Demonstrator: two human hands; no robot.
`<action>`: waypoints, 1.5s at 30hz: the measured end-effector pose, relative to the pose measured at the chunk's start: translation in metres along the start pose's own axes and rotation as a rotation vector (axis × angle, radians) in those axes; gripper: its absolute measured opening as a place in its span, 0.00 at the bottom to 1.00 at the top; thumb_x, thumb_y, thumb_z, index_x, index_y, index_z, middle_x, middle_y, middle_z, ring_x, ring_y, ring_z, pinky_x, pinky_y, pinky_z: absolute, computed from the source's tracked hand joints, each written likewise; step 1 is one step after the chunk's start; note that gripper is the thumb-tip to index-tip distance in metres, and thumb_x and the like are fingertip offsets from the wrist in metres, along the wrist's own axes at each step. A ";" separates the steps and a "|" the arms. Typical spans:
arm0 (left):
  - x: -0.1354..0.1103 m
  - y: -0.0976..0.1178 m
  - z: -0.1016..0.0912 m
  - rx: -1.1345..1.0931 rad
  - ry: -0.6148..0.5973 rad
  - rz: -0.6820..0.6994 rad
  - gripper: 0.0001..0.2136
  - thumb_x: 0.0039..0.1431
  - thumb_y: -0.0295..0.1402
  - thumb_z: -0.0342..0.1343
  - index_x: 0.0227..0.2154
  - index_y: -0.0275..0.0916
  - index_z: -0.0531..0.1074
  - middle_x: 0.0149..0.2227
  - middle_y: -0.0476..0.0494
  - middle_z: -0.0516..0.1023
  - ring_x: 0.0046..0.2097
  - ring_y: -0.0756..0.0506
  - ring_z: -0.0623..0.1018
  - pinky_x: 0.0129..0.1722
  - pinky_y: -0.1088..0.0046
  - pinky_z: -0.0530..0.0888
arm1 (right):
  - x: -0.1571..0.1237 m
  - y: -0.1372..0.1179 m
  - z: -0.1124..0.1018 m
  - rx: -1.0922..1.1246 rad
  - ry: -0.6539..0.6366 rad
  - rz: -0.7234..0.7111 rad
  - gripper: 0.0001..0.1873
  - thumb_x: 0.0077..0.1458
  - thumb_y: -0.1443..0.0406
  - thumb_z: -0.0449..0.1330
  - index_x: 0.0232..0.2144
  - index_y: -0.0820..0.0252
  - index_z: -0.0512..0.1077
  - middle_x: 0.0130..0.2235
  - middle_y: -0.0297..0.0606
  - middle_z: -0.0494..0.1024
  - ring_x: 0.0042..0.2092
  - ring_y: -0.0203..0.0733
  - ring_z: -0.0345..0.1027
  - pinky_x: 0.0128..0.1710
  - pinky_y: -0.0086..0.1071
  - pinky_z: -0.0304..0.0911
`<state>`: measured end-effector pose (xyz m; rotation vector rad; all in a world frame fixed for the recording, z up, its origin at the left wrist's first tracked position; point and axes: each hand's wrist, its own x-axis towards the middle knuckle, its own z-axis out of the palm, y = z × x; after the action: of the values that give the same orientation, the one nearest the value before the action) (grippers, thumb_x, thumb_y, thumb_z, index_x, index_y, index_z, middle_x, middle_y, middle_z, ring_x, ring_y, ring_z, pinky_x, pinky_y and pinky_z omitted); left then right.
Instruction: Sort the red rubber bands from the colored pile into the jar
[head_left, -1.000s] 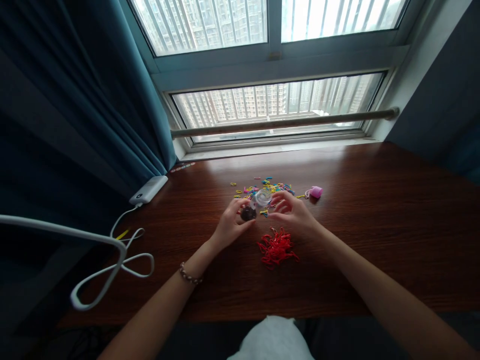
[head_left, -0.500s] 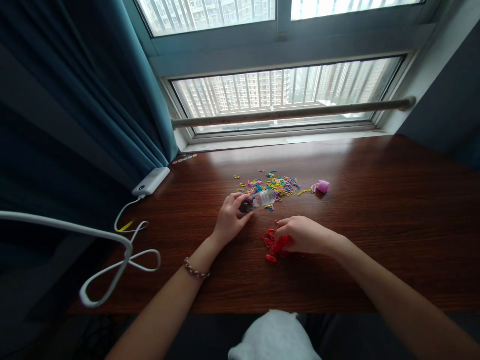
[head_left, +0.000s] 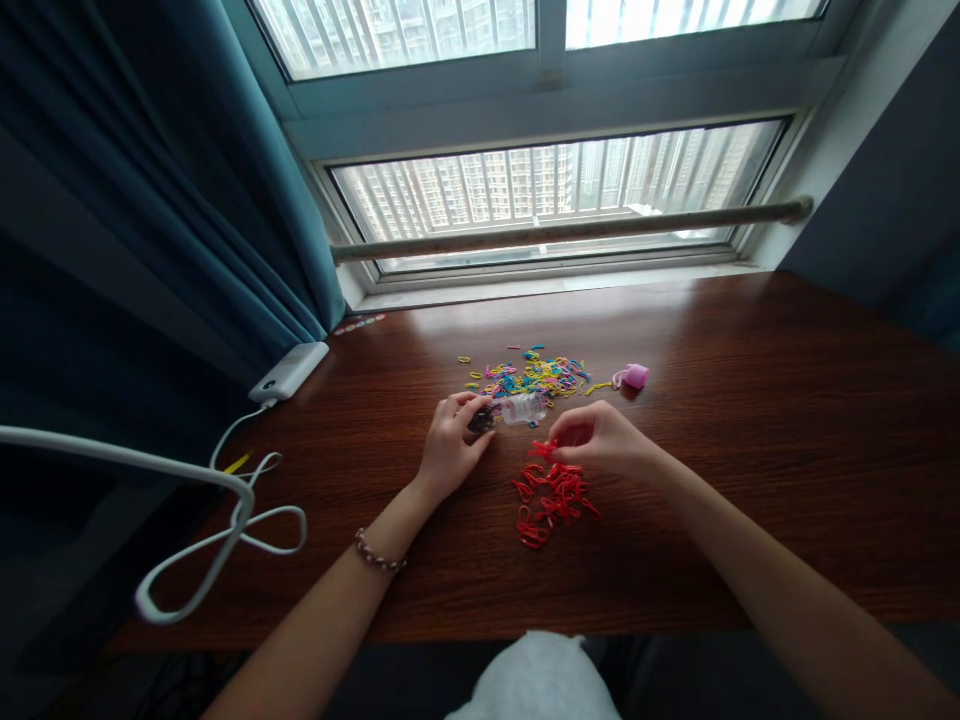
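My left hand (head_left: 450, 445) is closed round the dark end of a small clear bottle (head_left: 525, 408), which lies on its side with its see-through end pointing right. My right hand (head_left: 600, 438) pinches a few red plastic stitch markers (head_left: 543, 450), just right of and below the bottle. Beneath that hand, a loose pile of red stitch markers (head_left: 559, 495) is spread on the table. Behind the bottle lies a heap of yellow, blue and pink stitch markers (head_left: 547, 376), partly hidden by the bottle and my left fingers.
A pink cap-like piece (head_left: 636, 376) with a loop sits right of the mixed heap. At the left of the brown table (head_left: 720, 420) are a white power bank (head_left: 289, 373) and its looped white cable (head_left: 244, 510). A window bar (head_left: 570, 232) runs along the back.
My right hand has risen off the red pile with a few stitch markers and moved toward the bottle. More of the pile now shows. My left hand still holds the bottle.
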<state>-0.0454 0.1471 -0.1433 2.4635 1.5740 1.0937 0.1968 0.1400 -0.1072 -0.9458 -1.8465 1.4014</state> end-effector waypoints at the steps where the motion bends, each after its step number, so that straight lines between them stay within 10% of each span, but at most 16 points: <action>1: 0.000 0.001 0.000 -0.006 -0.005 0.005 0.21 0.47 0.27 0.58 0.47 0.44 0.65 0.45 0.44 0.66 0.47 0.43 0.66 0.49 0.62 0.67 | 0.002 0.000 -0.003 0.112 0.045 0.040 0.09 0.39 0.64 0.63 0.25 0.65 0.74 0.23 0.34 0.74 0.23 0.32 0.63 0.22 0.24 0.56; 8: 0.000 0.006 -0.003 -0.053 -0.002 0.061 0.22 0.48 0.27 0.58 0.47 0.44 0.64 0.46 0.44 0.65 0.48 0.43 0.66 0.49 0.63 0.66 | 0.009 0.007 -0.015 0.557 0.283 0.208 0.12 0.32 0.65 0.68 0.23 0.65 0.74 0.22 0.35 0.74 0.20 0.27 0.60 0.18 0.21 0.56; 17: 0.000 0.008 -0.004 -0.019 0.001 0.101 0.21 0.49 0.28 0.56 0.48 0.46 0.65 0.46 0.43 0.66 0.47 0.43 0.66 0.46 0.63 0.68 | 0.010 0.018 -0.013 0.474 0.261 0.396 0.10 0.33 0.67 0.67 0.24 0.66 0.75 0.23 0.37 0.76 0.23 0.30 0.65 0.20 0.21 0.61; 45: -0.002 0.010 -0.003 0.048 0.005 0.106 0.20 0.50 0.30 0.56 0.48 0.47 0.66 0.46 0.43 0.65 0.47 0.42 0.64 0.47 0.61 0.67 | 0.009 0.015 -0.008 0.315 0.368 0.145 0.16 0.40 0.57 0.64 0.28 0.65 0.76 0.30 0.41 0.77 0.32 0.39 0.70 0.36 0.33 0.66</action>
<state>-0.0402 0.1398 -0.1382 2.6051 1.5043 1.0882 0.2011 0.1550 -0.1191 -1.1015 -1.2674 1.4369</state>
